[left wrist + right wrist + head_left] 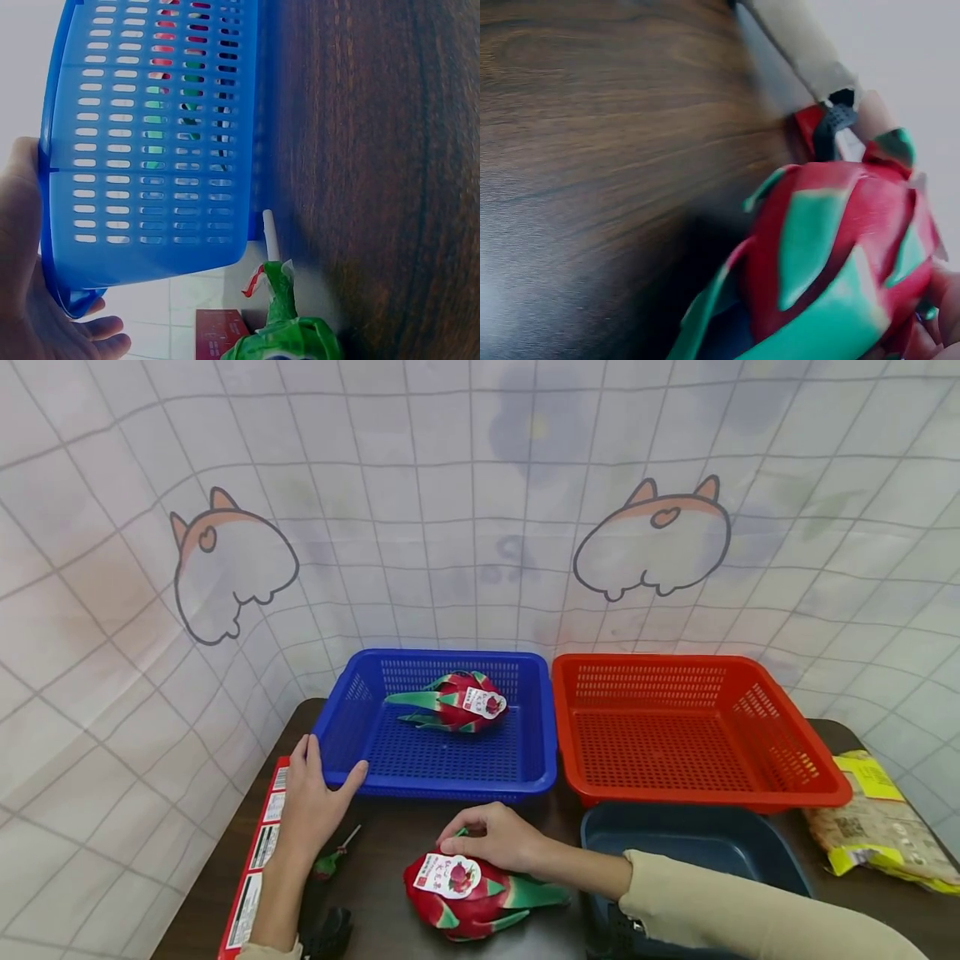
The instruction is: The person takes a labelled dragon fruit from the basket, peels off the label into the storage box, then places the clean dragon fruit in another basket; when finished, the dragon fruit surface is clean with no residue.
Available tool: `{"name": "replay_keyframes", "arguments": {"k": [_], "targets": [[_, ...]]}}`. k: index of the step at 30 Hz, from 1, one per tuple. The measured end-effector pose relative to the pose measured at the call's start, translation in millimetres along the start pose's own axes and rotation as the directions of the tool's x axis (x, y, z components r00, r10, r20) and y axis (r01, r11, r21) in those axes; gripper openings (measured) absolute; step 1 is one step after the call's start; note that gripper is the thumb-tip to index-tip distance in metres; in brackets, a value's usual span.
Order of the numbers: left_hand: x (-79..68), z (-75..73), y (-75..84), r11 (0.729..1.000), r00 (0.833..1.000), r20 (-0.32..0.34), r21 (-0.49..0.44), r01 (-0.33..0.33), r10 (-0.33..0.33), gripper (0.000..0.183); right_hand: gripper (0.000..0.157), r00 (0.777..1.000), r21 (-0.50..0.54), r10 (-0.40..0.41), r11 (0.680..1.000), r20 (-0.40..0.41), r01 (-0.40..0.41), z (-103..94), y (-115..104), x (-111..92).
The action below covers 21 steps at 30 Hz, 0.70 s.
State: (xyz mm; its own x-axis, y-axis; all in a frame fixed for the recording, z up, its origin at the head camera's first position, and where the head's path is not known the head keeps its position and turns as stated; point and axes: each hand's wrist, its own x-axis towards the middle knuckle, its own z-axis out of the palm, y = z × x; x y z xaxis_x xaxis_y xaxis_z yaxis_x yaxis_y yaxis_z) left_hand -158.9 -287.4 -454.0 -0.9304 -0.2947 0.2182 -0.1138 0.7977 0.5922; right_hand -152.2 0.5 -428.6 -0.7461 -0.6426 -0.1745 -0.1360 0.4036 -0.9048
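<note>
The right hand (495, 837) pinches the dragon fruit (480, 908), just in front of the blue basket (450, 786). Hold its fat middle softly, not the leaves (528, 893). The left hand (313, 797) holds the blue basket's corner.

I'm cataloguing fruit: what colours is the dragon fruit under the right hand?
The dragon fruit is red with green scales; clearest in head view.

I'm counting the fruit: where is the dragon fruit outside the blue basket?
In the head view, that dragon fruit is at bottom centre in the right grip, in front of the blue basket and left of the dark blue tray.
</note>
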Motion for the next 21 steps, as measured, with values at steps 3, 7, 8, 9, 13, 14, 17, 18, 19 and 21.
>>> {"name": "replay_keyframes", "arguments": {"k": [3,7,8,9,13,14,17,18,19,21], "targets": [[0.4,-0.9,0.3,1.0,1.0,-0.001,0.001,0.007,-0.007,0.1,0.016,1.0,-0.011,-0.008,1.0,-0.021,0.008,1.4,2,0],[-0.2,-1.3,-0.2,1.0,1.0,0.008,0.006,0.015,-0.016,0.1,0.018,1.0,-0.002,0.001,1.0,-0.004,-0.001,1.8,5,0],[-0.3,-1.4,-0.4,1.0,1.0,0.009,0.008,0.015,-0.015,0.1,0.018,1.0,0.0,-0.001,1.0,0.008,0.001,1.7,5,0],[-0.4,-1.5,-0.6,1.0,1.0,0.011,0.01,0.013,-0.013,0.1,0.018,1.0,-0.006,-0.006,1.0,0.02,0.006,1.6,6,1],[-0.4,-2.0,-0.9,1.0,1.0,0.009,0.02,0.002,-0.003,0.1,0.018,0.998,-0.062,-0.04,0.997,0.039,0.043,0.6,9,2],[-0.2,-2.2,-0.8,1.0,1.0,0.009,0.022,0.001,-0.001,0.1,0.018,0.998,-0.079,-0.048,0.996,0.036,0.051,0.3,9,2],[0.1,-2.7,0.1,1.0,1.0,0.009,0.028,-0.005,0.005,0.1,0.019,0.998,-0.116,-0.065,0.991,0.024,0.067,-0.8,11,3],[-0.1,-2.8,0.3,0.999,1.0,0.005,0.033,-0.012,0.012,0.1,0.019,0.997,-0.121,-0.067,0.99,0.023,0.069,-1.1,12,3],[-0.4,-3.1,0.9,0.999,1.0,-0.005,0.04,-0.022,0.022,0.099,0.019,0.997,-0.129,-0.071,0.989,0.023,0.073,-1.4,13,3],[-1.5,-4.1,3.1,0.996,0.997,-0.045,0.057,-0.064,0.066,0.098,0.02,0.997,-0.137,-0.08,0.987,0.023,0.082,-2.0,14,3]]}}
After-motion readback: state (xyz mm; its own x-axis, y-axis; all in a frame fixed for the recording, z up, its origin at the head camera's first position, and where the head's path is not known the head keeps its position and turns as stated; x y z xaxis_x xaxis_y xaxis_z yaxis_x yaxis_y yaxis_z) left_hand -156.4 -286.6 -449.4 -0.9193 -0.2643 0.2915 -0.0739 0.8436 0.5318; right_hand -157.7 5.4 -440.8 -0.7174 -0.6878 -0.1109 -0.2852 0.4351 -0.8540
